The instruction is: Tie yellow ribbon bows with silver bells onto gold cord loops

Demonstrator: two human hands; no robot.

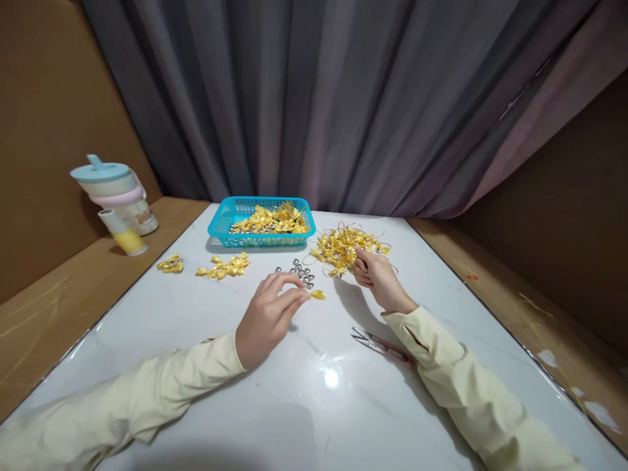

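Note:
My left hand [275, 307] pinches a small yellow ribbon bow [318, 295] between thumb and fingertips, just above the white table. Small silver bells [300, 271] lie loose right behind those fingers. My right hand [380, 275] is closed at the front edge of a heap of yellow ribbon pieces [338, 245] tangled with thin gold cords and silver bells. Whatever its fingers hold is hidden. Beneath the right forearm rest thread snips [383, 347] with reddish handles, blades pointing left.
A blue plastic basket [216, 230] with yellow ribbon pieces and bells stands at the back. Loose yellow bows [224, 266] and a small bundle [171, 263] lie left. Beyond the table's left edge stand a lidded cup [118, 190] and a yellow-and-white tube [122, 234]. A grey curtain [304, 98] hangs behind.

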